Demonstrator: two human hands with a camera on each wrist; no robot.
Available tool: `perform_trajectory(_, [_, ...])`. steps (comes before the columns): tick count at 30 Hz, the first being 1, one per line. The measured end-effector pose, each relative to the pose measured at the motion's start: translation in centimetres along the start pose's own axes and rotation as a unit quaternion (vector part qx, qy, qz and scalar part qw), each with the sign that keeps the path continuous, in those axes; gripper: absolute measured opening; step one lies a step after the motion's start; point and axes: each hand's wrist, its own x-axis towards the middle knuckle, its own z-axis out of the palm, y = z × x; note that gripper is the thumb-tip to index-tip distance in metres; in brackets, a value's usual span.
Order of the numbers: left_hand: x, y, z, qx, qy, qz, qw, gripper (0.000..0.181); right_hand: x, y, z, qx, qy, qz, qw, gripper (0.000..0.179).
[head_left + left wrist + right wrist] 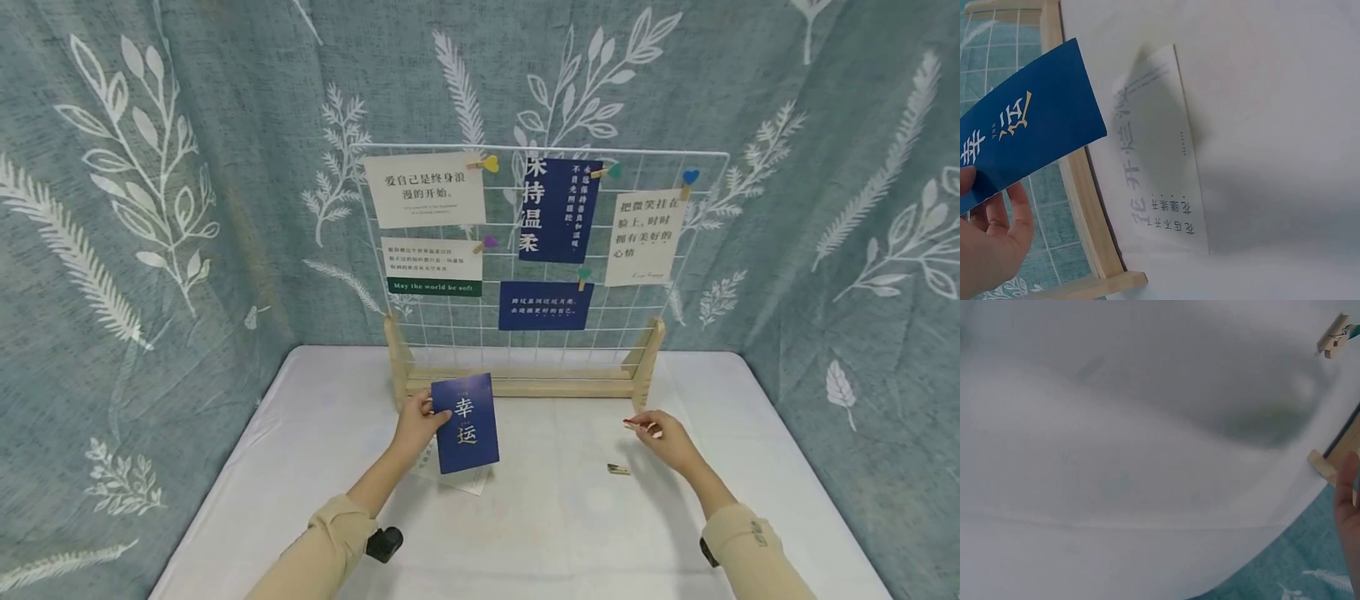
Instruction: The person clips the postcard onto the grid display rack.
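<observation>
My left hand [416, 425] pinches a dark blue card [468, 450] by its left edge, thumb on the printed face. It hangs over a white card [471, 481] lying on the table, partly hidden in the head view; the left wrist view shows more of that white card [1154, 156], with its grey print. Between right-hand fingertips, a small wooden clothespin [633, 425] with a red part is pinched. This right hand [670, 442] is over the table near the rack's right foot. Another wooden clothespin [618, 469] lies below it; the right wrist view shows this clothespin [1333, 339] with a green part.
A white wire grid rack [450, 333] on a wooden stand [525, 387] stands at the back. Several cards, such as a cream card [427, 212] and a blue card [543, 308], are pinned there with clothespins. Patterned curtains [247, 167] surround the white table [547, 533].
</observation>
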Motion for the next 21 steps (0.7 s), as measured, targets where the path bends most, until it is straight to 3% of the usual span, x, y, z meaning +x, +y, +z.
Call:
perform_trajectory(5, [0.8,0.6,0.1,-0.032,0.011,-0.004,0.9994,0.037,-0.6,2.3,0.9,0.054,0.022,-0.02,0.9981,0.011])
perform_trajectory(7, [0.9,0.8,0.2,-0.042,0.014,0.0,0.999,0.037,-0.3,6.5,2.4,0.07,0.049,-0.043,0.9954,0.013])
perform_trajectory(11, [1.1,1.2,0.5,-0.05,0.012,-0.003,0.9987,0.038,0.9,17.5,5.9,0.069,0.065,-0.094,0.991,0.015])
perform_trajectory(12, [1.2,1.3,0.6,-0.051,0.01,-0.004,0.9987,0.038,0.9,18.5,6.2,0.063,0.065,-0.095,0.9913,0.015])
perform_trajectory(14, [1.3,1.5,0.7,-0.052,0.005,-0.004,0.9986,0.04,0.7,18.9,6.2,0.061,0.056,-0.097,0.9919,0.015])
perform_trajectory(16, [1.4,1.6,0.8,-0.056,0.001,-0.006,0.9984,0.042,0.5,18.0,5.8,0.083,0.063,-0.102,0.9893,0.015])
perform_trajectory(18, [1.5,1.8,0.9,-0.058,-0.004,-0.004,0.9983,0.043,-0.1,13.6,4.2,0.075,0.067,-0.067,0.9926,0.021])
perform_trajectory(20, [1.7,1.9,1.0,-0.056,-0.005,-0.004,0.9984,0.043,-0.1,11.2,3.4,0.069,0.087,-0.039,0.993,0.022])
perform_trajectory(21, [1.7,2.0,1.1,-0.055,-0.004,-0.004,0.9985,0.043,-0.4,8.4,2.5,0.058,0.082,-0.011,0.9948,0.023])
